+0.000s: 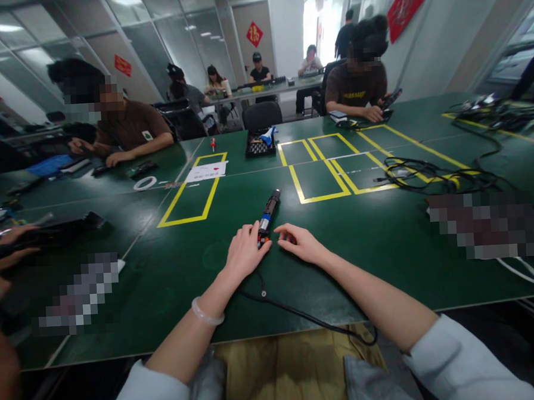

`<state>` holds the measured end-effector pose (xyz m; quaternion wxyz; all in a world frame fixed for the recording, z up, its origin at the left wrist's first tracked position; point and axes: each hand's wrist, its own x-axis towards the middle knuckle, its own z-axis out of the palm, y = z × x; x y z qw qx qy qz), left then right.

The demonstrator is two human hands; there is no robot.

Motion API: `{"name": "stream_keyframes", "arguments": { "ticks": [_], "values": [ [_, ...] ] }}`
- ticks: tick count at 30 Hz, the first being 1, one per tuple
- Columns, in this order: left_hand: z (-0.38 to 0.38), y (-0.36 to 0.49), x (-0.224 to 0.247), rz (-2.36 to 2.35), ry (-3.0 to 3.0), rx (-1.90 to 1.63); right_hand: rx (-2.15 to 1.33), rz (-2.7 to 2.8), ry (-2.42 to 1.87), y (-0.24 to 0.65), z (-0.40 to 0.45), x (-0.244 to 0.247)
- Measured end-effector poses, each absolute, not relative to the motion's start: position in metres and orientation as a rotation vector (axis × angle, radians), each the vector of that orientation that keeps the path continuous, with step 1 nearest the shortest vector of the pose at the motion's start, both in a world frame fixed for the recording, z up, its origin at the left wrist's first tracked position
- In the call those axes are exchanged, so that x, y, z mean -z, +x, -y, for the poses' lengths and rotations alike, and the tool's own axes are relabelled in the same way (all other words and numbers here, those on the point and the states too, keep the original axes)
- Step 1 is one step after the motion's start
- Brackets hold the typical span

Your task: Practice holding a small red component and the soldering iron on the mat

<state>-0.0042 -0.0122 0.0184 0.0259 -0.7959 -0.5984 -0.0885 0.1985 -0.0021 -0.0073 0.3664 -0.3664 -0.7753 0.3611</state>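
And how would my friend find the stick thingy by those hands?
Start with the big green table, near side, middle. There, the left hand grips a slim dark tool pointing forward. Unlike the loose black cable nearby, it is straight and has a blue band.

The worktop [384,218] is looking smooth and pretty glossy, catching a soft sheen. The tool [271,207] is showing dark, plastic-looking casing, and its tip [278,193] is looking like metal. The cable [295,311] is looking rubbery and kinda matt, the bracelet [203,316] is shining smooth, the sleeves [472,356] are reading as matt cloth, and that white sheet [206,171] is looking like paper.
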Motion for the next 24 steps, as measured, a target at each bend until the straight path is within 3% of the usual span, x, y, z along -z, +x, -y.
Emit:
{"name": "stream_keyframes", "arguments": {
  "ticks": [17,24],
  "values": [
    [0.040,-0.221,-0.019,2.172,-1.978,-0.168,-0.951,2.038,-0.978,0.200,0.001,0.010],
    [0.044,-0.264,-0.022,2.264,-1.787,-0.228,-0.949,2.046,-0.982,0.201,0.000,0.011]
  ]
}}
